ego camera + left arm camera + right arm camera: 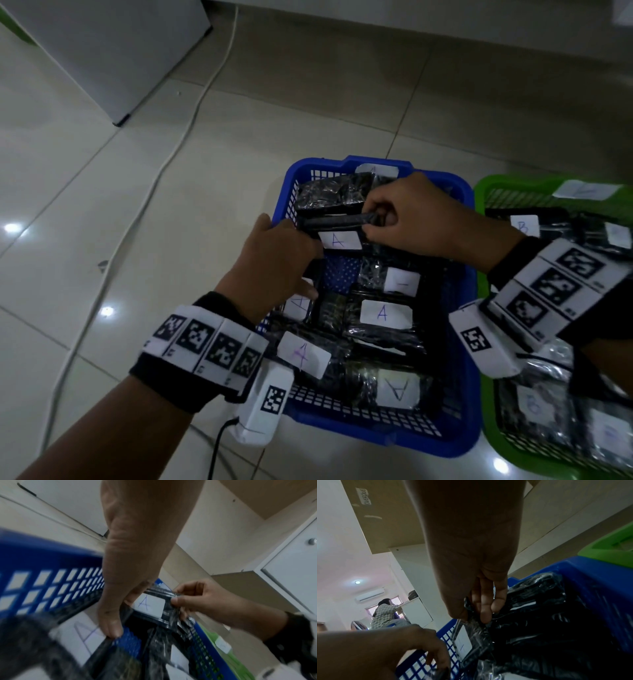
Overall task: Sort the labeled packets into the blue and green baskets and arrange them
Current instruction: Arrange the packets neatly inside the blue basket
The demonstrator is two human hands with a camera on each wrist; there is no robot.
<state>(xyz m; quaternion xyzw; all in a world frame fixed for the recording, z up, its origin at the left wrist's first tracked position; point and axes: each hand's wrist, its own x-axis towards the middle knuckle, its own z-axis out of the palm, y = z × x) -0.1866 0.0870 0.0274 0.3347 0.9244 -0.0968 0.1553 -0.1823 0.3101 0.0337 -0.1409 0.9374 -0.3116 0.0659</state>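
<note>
Blue basket [462,404]: both hands' grip pinching upright A packet [339,236]; left hand [277,260], right hand [421,219].

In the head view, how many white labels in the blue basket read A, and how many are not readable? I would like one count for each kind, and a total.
Labels reading A: 5
Labels not readable: 2
Total: 7 labels showing in the blue basket

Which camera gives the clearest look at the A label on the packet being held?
The head view: the held packet's A label faces it squarely. The left wrist view shows it angled; the right wrist view shows only a sliver, unreadable.
</note>
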